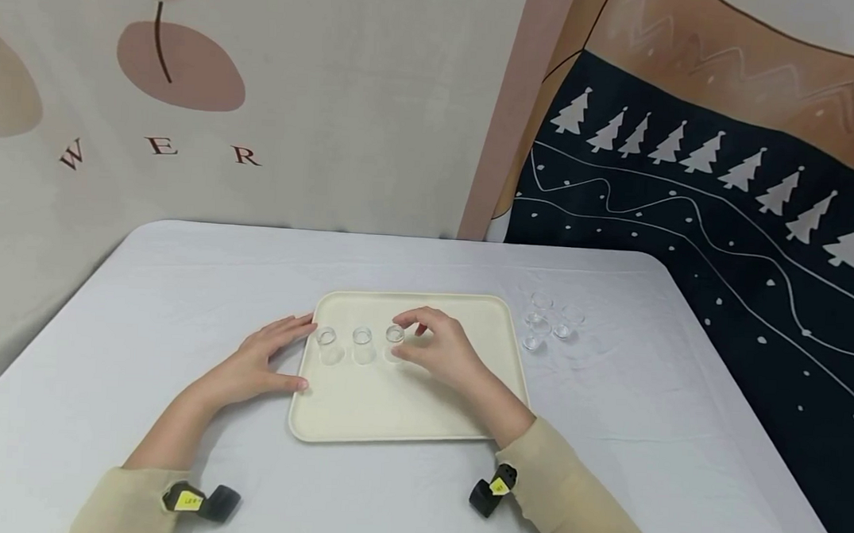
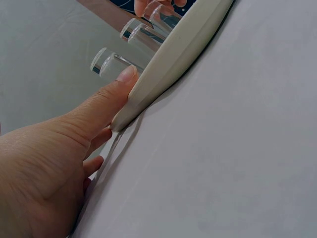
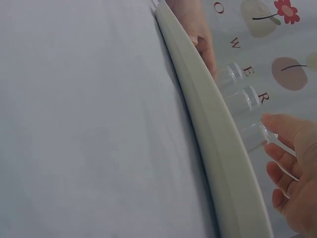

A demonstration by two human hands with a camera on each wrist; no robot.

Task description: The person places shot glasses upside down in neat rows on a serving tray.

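Right hand [image 1: 439, 348] pinches the third glass [image 1: 394, 338] at its rim, standing it in line with two others on the tray [image 1: 392, 408], while the left hand [image 1: 261, 360], fingers flat, steadies the tray's edge on the table [image 1: 147, 286].

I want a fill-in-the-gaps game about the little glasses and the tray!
1. The number of small glasses standing in a row on the cream tray is ____.
2. The right hand touches the glass at the ____ end of that row.
3. The left hand rests against the tray's ____ edge.
4. The spare glasses sit on the ____, right of the tray.

Missing words: three; right; left; table
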